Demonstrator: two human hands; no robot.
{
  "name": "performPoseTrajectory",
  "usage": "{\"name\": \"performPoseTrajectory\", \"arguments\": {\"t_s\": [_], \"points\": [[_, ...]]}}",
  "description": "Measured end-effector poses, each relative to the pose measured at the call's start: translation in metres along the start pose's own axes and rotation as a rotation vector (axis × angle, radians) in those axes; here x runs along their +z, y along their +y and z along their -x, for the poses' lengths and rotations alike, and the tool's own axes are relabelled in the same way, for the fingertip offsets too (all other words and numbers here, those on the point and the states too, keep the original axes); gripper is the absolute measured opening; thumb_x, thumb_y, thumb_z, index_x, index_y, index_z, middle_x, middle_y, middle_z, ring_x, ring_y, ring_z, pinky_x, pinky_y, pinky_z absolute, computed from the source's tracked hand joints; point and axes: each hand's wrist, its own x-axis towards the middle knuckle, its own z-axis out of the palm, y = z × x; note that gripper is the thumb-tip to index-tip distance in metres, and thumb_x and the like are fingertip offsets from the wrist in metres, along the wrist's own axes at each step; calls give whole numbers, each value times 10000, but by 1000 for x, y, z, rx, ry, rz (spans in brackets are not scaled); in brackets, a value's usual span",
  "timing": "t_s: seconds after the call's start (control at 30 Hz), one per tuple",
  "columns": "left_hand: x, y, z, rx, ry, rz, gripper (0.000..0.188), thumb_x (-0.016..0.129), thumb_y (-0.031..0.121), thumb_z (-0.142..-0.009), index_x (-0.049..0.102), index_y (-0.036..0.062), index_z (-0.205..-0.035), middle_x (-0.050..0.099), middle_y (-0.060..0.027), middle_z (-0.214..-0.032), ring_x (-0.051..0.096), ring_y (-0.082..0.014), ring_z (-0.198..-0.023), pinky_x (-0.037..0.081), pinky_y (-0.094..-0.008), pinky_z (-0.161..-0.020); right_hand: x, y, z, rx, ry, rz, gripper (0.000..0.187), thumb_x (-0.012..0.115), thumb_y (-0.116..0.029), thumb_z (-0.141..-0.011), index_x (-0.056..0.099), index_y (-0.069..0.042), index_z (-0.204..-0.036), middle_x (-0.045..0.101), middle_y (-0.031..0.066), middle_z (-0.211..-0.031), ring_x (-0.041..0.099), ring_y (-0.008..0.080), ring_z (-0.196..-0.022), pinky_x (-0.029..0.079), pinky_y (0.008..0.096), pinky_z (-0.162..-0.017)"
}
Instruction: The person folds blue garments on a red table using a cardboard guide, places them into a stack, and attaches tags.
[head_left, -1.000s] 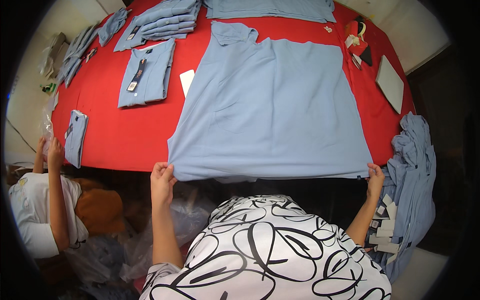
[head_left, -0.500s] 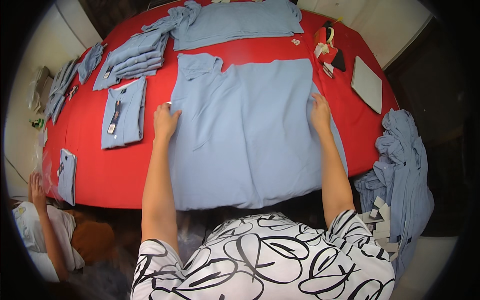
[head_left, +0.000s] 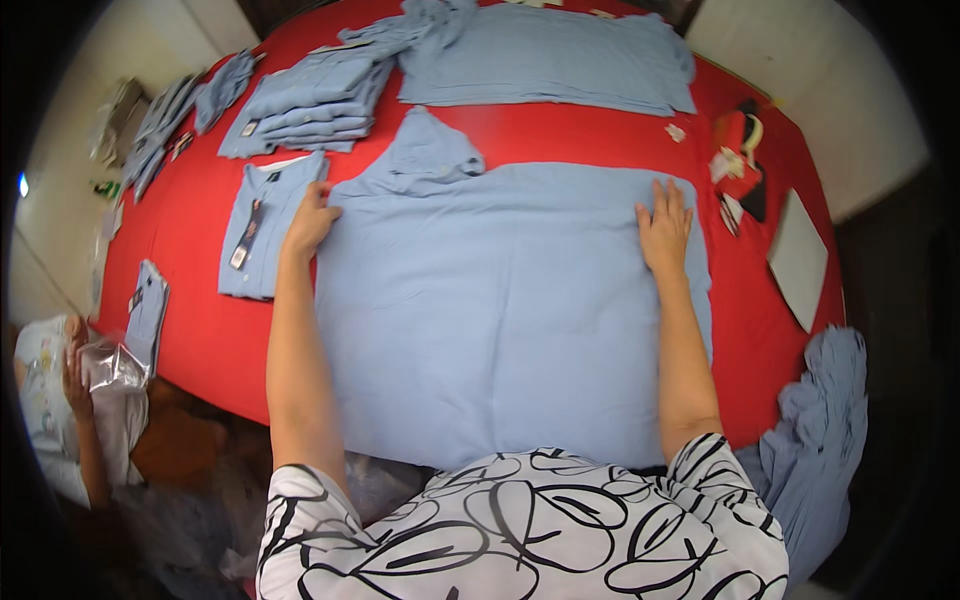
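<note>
A light blue shirt (head_left: 500,310) lies spread face down or folded over, I cannot tell which, on the red-covered table in front of me. Its collar end (head_left: 430,150) sticks out at the far left. My left hand (head_left: 312,218) rests at the shirt's left edge, thumb apart from its slightly bent fingers. On the far right corner lies my right hand (head_left: 665,228), flat with fingers spread. Just beyond my left hand is a folded blue shirt (head_left: 272,220) with a dark hang tag.
Folded shirts (head_left: 315,100) are stacked at the far left, and flat blue garments (head_left: 560,60) lie at the back. A pale board (head_left: 800,260) sits right, near small red and black items (head_left: 735,165). Blue garments (head_left: 815,440) hang at the right edge. A co-worker's hand (head_left: 77,380) touches clear plastic.
The shirt has been drawn nearer and its creases flattened; its far edge now runs straighter. My hands have moved slightly apart, and the right now lies flat on the cloth. The view has shifted.
</note>
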Motion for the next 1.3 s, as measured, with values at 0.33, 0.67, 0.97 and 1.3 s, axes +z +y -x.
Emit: {"name": "performPoseTrajectory", "arguments": {"t_s": [0.33, 0.67, 0.97, 1.3], "points": [[42, 12, -2, 475, 361, -955, 24, 513, 83, -918, 509, 59, -919, 600, -144, -920, 630, -374, -845, 495, -482, -703, 7, 10, -53, 29, -151, 83, 639, 406, -504, -1005, 325, -155, -1534, 269, 138, -1597, 204, 314, -1486, 140, 474, -1205], [9, 2, 193, 522, 148, -998, 538, 572, 342, -944, 473, 122, -1425, 488, -99, -1443, 455, -327, -1303, 360, -503, -1063, -129, 77, 206, 411, -108, 10, 375, 724, -269, -845, 586, 10, -1053, 570, 169, -1080, 540, 360, -1019, 441, 452, -905], [-20, 6, 228, 380, 326, -625, 548, 675, 347, -888, 541, 44, -1323, 542, -167, -1351, 498, -354, -1235, 403, -465, -1020, -164, 76, 270, 487, -417, -122, 404, 775, -211, -764, 609, 56, -1018, 669, 186, -962, 635, 302, -882, 493, 388, -828], [-53, 11, 296, -309, -74, 348, 272, 640, 275, -917, 562, 29, -1004, 636, -113, -1110, 617, -230, -1030, 501, -386, -834, -180, 82, 316, 560, -271, -930, 248, 678, -88, -880, 583, 18, -1083, 652, 91, -1042, 596, 157, -964, 452, 310, -911]]}}
